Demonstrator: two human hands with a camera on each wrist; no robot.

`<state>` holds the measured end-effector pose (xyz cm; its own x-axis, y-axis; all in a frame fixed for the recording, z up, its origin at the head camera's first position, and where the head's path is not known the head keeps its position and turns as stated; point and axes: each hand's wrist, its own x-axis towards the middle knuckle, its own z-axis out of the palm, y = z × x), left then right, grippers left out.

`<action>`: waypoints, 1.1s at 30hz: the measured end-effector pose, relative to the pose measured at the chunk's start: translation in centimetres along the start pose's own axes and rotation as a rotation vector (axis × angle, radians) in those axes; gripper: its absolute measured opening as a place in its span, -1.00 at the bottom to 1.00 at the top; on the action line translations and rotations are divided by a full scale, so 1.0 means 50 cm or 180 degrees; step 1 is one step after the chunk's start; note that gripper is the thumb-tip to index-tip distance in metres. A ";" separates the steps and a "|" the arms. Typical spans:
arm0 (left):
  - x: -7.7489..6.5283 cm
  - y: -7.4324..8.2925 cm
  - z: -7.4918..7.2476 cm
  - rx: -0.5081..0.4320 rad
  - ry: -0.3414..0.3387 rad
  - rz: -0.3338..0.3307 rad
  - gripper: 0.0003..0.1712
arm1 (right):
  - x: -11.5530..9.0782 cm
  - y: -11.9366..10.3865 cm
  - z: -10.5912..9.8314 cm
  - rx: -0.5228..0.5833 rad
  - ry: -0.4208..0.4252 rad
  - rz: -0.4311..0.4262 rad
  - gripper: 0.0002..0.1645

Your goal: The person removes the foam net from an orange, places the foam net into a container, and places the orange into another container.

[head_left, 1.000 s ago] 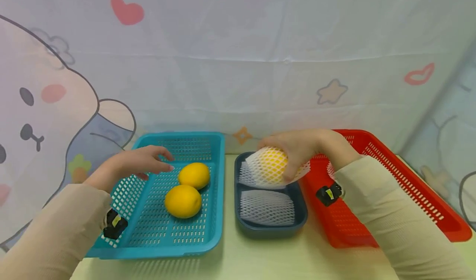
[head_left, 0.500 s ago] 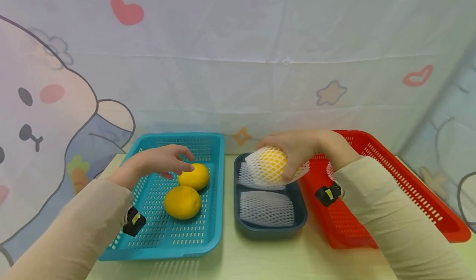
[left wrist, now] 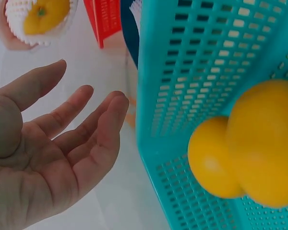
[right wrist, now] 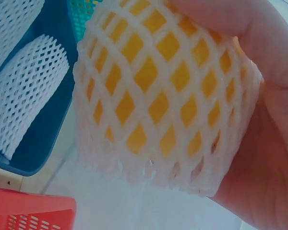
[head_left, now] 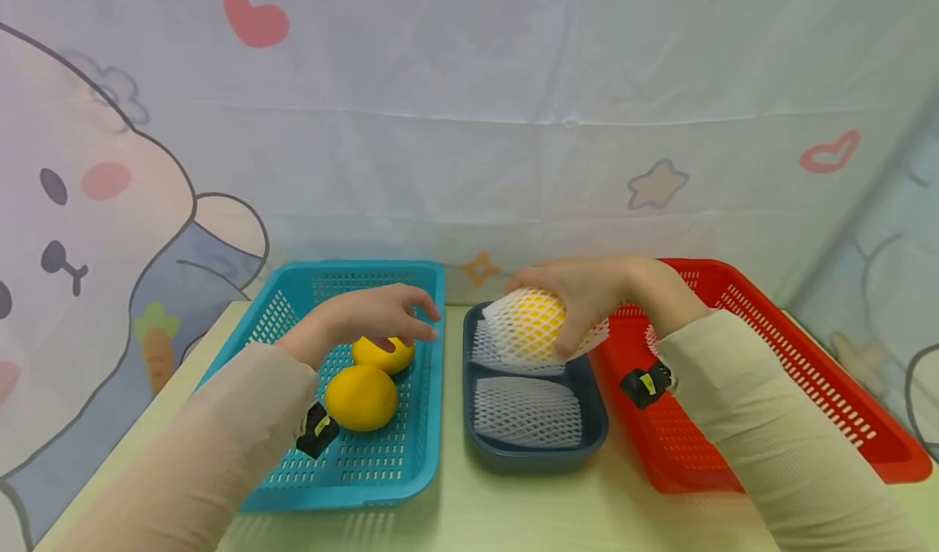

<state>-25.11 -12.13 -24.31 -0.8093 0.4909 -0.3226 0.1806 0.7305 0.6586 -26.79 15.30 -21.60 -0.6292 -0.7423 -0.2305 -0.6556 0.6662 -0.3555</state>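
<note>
My right hand (head_left: 587,295) grips a lemon (head_left: 539,324) sleeved in a white foam net (right wrist: 153,96), above the dark blue tray (head_left: 528,458). The net's frayed end hangs past the fruit in the right wrist view. With fingers loosely bent and nothing in them, my left hand (head_left: 374,315) hovers over the right part of the turquoise basket (head_left: 429,454). Two bare lemons lie against each other in that basket: the front lemon (head_left: 361,397) shows whole, while the hand partly covers the back lemon (head_left: 392,356).
In the tray's front compartment lies a flat foam net (head_left: 526,409); more white netting sits in the rear one, partly behind the held lemon. A red basket (head_left: 689,446) stands on the right, partly under my right arm. A printed cloth (head_left: 469,128) hangs behind the table.
My left hand has moved right across the turquoise basket, from its left side to above the back lemon and near the right rim. The right hand keeps holding the netted lemon in place.
</note>
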 end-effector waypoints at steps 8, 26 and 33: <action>0.016 0.019 0.034 -0.0277 -0.0130 0.0111 -0.67 | -0.002 0.005 0.002 -0.0006 -0.0011 -0.0027 -0.12; 0.040 0.051 0.086 -0.1396 0.0245 0.0633 -0.78 | -0.004 0.003 0.001 0.0068 -0.0037 -0.0103 -0.14; 0.055 0.058 0.097 -0.1997 0.0407 0.0450 -0.61 | -0.003 0.006 0.002 0.0083 0.0068 -0.0107 -0.13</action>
<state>-24.10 -6.32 -26.59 -0.8688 0.4732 -0.1458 -0.0389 0.2283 0.9728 -26.86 15.60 -21.79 -0.6160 -0.7623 -0.1988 -0.6656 0.6386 -0.3863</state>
